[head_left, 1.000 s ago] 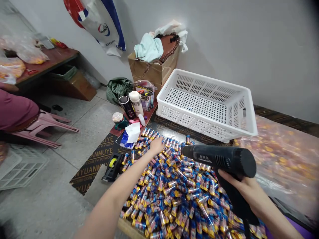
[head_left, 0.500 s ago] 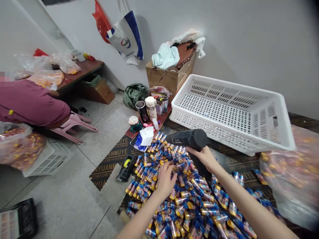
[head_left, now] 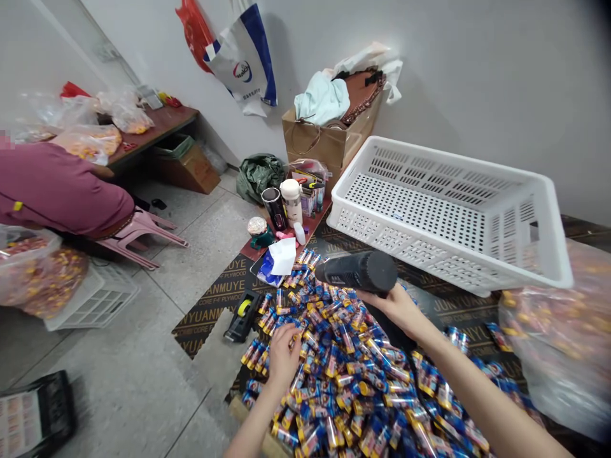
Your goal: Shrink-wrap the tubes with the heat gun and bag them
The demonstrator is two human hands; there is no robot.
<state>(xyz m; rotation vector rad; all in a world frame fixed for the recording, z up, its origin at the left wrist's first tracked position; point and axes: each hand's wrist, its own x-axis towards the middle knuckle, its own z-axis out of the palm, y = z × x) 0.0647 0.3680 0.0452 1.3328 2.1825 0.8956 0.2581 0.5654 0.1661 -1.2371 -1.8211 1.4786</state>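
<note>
In my right hand [head_left: 398,312] is a black hair dryer [head_left: 358,271], gripped by its handle, its barrel pointing left above the pile. A dark cord runs down from it. My left hand [head_left: 284,353] is at the left side of a heap of small clear tubes [head_left: 353,381] with blue and yellow ends. Its fingers are curled and close together over the tubes; whatever lies between them is hidden. Beside that hand, several tubes [head_left: 256,356] lie in a row. A black tape dispenser [head_left: 242,316] with a yellow core stands to the left.
Behind the heap is a white perforated crate [head_left: 449,254]. A clear bag of yellow-pink pieces [head_left: 558,337] sits at right. Cups, including a white bottle [head_left: 291,202], and a paper bag [head_left: 310,143] stand at the back. A person in a maroon top [head_left: 62,197] sits at left.
My left hand has moved left and slightly down, from the middle of the heap to its left side. The hair dryer stays in my right hand, nearly in the same place.
</note>
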